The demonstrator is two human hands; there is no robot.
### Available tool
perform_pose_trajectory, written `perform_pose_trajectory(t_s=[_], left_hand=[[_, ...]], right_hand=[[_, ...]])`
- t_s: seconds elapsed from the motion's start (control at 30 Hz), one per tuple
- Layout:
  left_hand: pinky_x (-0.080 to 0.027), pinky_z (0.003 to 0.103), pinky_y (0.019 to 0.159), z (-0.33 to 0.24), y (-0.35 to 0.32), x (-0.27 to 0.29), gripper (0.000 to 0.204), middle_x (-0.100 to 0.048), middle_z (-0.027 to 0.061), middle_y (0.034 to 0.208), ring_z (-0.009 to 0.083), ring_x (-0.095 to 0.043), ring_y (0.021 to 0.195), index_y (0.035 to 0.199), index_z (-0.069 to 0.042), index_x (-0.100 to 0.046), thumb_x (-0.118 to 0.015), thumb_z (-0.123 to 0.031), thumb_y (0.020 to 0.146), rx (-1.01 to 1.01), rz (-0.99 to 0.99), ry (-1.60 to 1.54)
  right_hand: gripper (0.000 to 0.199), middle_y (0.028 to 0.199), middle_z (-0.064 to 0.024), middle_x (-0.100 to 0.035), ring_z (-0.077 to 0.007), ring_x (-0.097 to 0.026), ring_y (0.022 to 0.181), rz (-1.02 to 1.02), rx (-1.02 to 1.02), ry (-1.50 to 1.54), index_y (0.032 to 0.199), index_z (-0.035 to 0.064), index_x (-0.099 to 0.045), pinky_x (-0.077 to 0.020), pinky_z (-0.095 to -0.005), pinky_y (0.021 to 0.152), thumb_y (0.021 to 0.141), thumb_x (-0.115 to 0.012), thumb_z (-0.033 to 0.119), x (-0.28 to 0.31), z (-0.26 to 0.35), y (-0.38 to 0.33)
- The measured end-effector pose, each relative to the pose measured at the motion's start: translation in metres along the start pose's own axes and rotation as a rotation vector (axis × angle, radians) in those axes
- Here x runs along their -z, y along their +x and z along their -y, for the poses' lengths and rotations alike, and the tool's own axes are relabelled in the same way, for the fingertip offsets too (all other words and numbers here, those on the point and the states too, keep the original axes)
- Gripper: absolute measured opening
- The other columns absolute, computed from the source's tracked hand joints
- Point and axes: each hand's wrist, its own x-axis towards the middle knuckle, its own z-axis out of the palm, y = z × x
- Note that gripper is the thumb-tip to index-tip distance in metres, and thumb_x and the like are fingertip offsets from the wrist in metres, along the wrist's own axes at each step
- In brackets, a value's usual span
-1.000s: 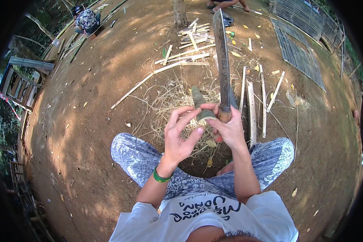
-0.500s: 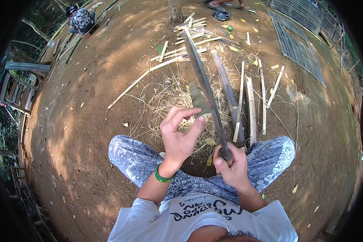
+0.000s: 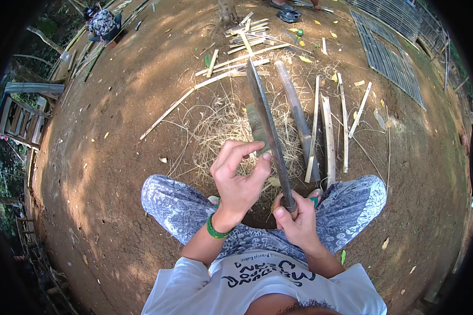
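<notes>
At far left stood a roofed wooden structure (image 3: 26, 116); a person (image 3: 104, 25) crouched at upper left. Shavings (image 3: 215, 131) lay heaped centrally, where the left hand (image 3: 237, 184) pinched a green bamboo piece (image 3: 254, 122) between thumb and forefinger. A machete (image 3: 268, 126) crossed before the piece, partly hiding it, the right hand (image 3: 298, 216) wrapped round its handle. A bamboo pole (image 3: 297, 116) and split strips (image 3: 328, 136) crowded the ground just rightward. One second earlier, the right fingers had also touched the piece; now they sat lower, the blade tilted left. Open soil (image 3: 100, 205) spread leftward; a slatted panel (image 3: 390, 65) bounded the upper right.
</notes>
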Motion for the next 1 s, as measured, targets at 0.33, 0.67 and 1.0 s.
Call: perform_pose_trajectory(t_s=[0.33, 0.67, 1.0], left_hand=[[-0.05, 0.028, 0.07, -0.002, -0.001, -0.003, 0.02, -0.066, 0.0081, 0.087, 0.0152, -0.063, 0.077, 0.097, 0.003, -0.072, -0.074, 0.004, 0.077, 0.002, -0.011, 0.005], [-0.052, 0.03, 0.067, -0.004, -0.002, -0.009, 0.021, -0.068, 0.0102, 0.086, 0.0196, -0.066, 0.074, 0.094, 0.001, -0.072, -0.077, 0.001, 0.073, -0.021, -0.027, 0.029], [-0.051, 0.031, 0.067, -0.004, -0.002, -0.011, 0.022, -0.067, 0.0098, 0.085, 0.0194, -0.065, 0.074, 0.094, 0.001, -0.072, -0.077, 0.001, 0.073, -0.018, -0.018, 0.03]], right_hand=[[0.026, 0.058, -0.0011, -0.054, -0.008, -0.049, 0.054, -0.06, -0.022, -0.047, 0.086, 0.0003, -0.061, -0.0412, -0.0272, 0.054, 0.09, -0.077, 0.02, -0.006, 0.001, -0.001], [0.03, 0.054, -0.0051, -0.053, -0.0152, -0.053, 0.049, -0.225, 0.166, -0.38, 0.094, -0.0012, -0.062, -0.0434, -0.0318, 0.055, 0.088, -0.079, 0.023, -0.011, 0.002, -0.003], [0.031, 0.051, -0.0064, -0.049, -0.0159, -0.05, 0.046, -0.231, 0.183, -0.39, 0.095, -0.002, -0.061, -0.042, -0.0331, 0.049, 0.089, -0.08, 0.022, -0.01, 0.002, -0.003]])
